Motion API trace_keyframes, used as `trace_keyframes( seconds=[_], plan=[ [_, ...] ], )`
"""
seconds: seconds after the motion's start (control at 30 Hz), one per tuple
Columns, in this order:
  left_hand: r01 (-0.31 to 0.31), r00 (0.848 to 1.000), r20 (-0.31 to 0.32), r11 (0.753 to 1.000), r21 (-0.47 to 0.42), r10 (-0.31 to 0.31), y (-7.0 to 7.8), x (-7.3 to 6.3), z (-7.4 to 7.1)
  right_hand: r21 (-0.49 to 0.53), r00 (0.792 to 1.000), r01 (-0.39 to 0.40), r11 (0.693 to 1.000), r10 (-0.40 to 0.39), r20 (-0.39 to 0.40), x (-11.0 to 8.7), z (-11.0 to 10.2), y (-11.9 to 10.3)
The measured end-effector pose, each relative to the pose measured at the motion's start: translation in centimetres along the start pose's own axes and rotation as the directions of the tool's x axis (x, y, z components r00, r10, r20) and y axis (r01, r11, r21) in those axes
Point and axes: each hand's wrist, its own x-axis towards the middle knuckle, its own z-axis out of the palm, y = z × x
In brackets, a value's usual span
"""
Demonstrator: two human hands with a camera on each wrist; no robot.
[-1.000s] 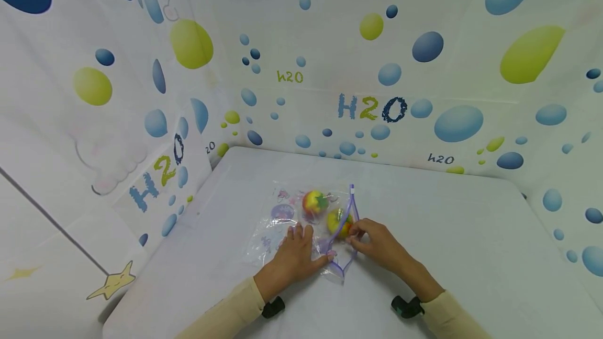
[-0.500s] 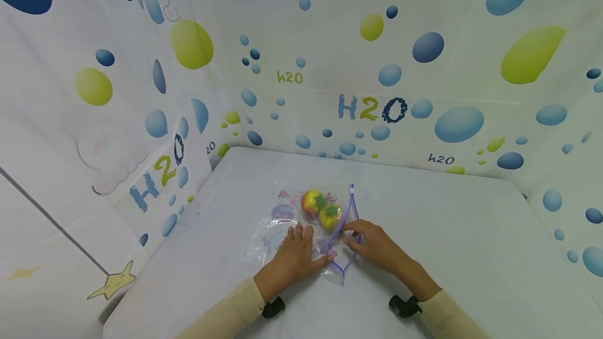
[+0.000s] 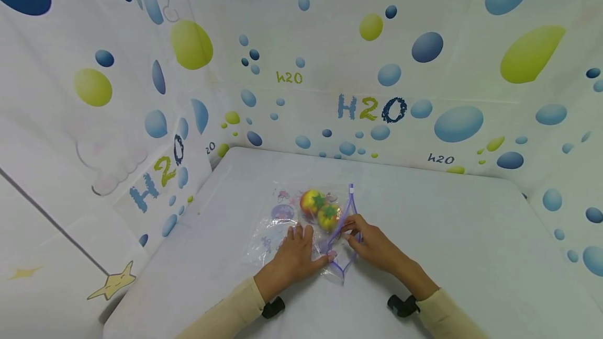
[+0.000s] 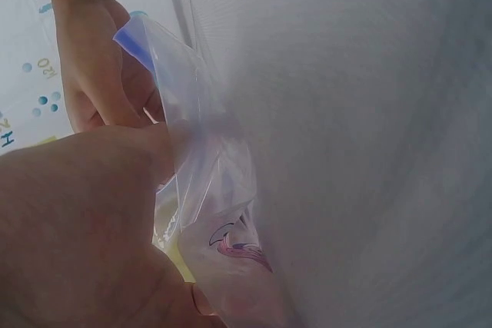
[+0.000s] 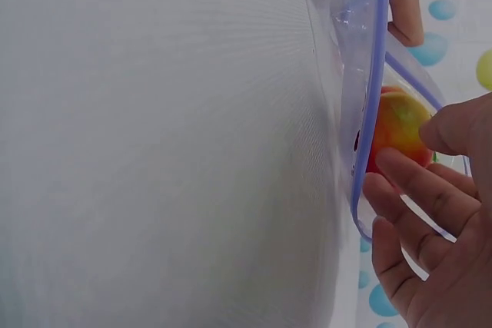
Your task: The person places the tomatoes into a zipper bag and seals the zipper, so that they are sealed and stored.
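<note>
Bag [image 3: 268, 238] lies under left hand [image 3: 296, 259], by right hand [image 3: 372, 243].

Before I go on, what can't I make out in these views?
Head view: part of the bag, covered by the left hand.
Left wrist view: part of the right hand, behind the left.
Right wrist view: lower part of one fruit, behind the right hand's fingers.

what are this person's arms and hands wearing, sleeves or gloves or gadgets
The left hand and right hand are bare, without gloves. The left sleeve and right sleeve are plain pale cream. A small black device shows beneath the left wrist, and a similar one beside the right; no cables are visible.
</note>
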Motion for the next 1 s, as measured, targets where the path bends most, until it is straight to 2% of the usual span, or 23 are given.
trace_keyframes(
  seconds=[0.33, 0.63, 0.7, 0.93, 1.0],
  plan=[
    [-0.003, 1.000, -0.002, 1.000, 0.003, 0.003, -0.17, 0.11, 0.13, 0.044, 0.999, -0.046, 0.998, 0.046, 0.016, 0.34, 0.00, -0.55],
    [-0.001, 1.000, 0.002, 1.000, -0.007, 0.001, -0.21, 0.05, 0.14, 0.009, 0.999, -0.046, 0.999, 0.046, 0.018, 0.26, -0.19, -0.76],
    [0.000, 1.000, 0.003, 1.000, -0.011, 0.000, -0.25, 0.07, 0.20, -0.002, 0.999, -0.032, 0.999, 0.032, 0.016, 0.18, -0.23, -0.72],
    [0.001, 1.000, 0.006, 1.000, -0.012, -0.001, -0.32, 0.08, 0.28, -0.013, 0.995, 0.099, 0.995, -0.099, -0.003, 0.12, -0.08, -0.19],
    [-0.003, 1.000, 0.002, 1.000, -0.012, 0.003, -0.30, 0.07, 0.28, -0.009, 0.995, 0.098, 0.995, -0.098, -0.005, 0.14, -0.05, -0.15]
  ],
)
